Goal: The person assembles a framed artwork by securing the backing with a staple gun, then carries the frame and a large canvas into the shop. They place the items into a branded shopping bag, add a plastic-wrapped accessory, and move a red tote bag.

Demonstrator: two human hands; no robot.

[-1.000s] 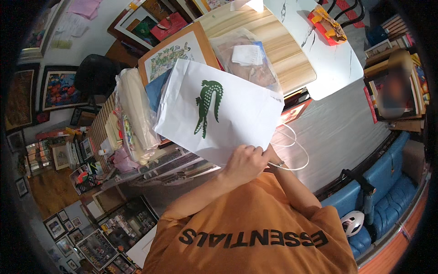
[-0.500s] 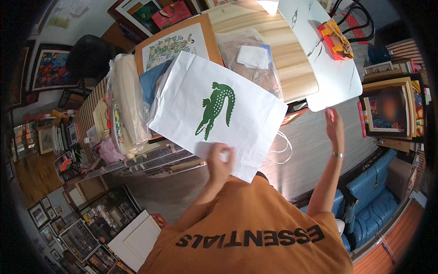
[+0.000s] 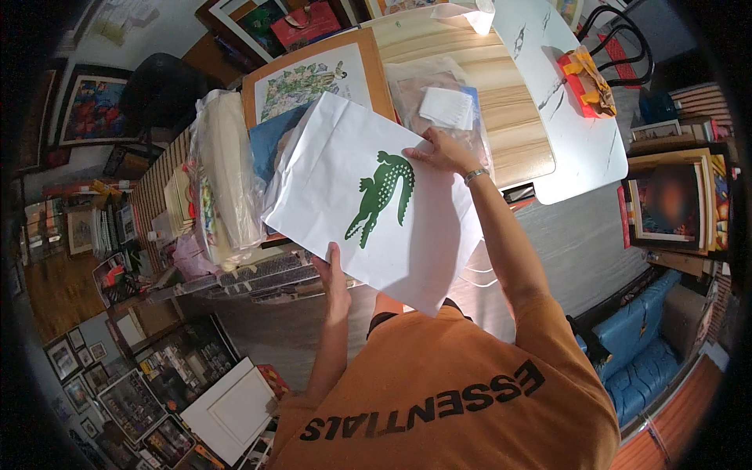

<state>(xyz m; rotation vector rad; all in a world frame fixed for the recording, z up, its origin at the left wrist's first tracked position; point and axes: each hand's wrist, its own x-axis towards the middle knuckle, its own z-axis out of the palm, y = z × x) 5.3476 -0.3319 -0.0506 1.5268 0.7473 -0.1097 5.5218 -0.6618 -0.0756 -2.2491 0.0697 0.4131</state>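
A white paper bag with a green crocodile printed on it lies tilted in front of me, partly over the table edge. My left hand is closed on its near left edge, thumb on top and the other fingers mostly hidden beneath. My right hand holds the far right edge, its thumb on the printed face and its fingers at the rim. White cord handles hang from the right end. Beyond the right hand, a folded white cloth rests on a clear plastic packet.
A botanical picture on a brown board lies behind the bag. Plastic-wrapped rolls stand at its left. A wood-grain board and a white marbled table extend right, with a red-and-yellow bag on top. A blue sofa stands at right.
My right hand has come from the right, off the bag, onto its far edge. My left hand has slid left to the near edge. The bag has shifted slightly in view.
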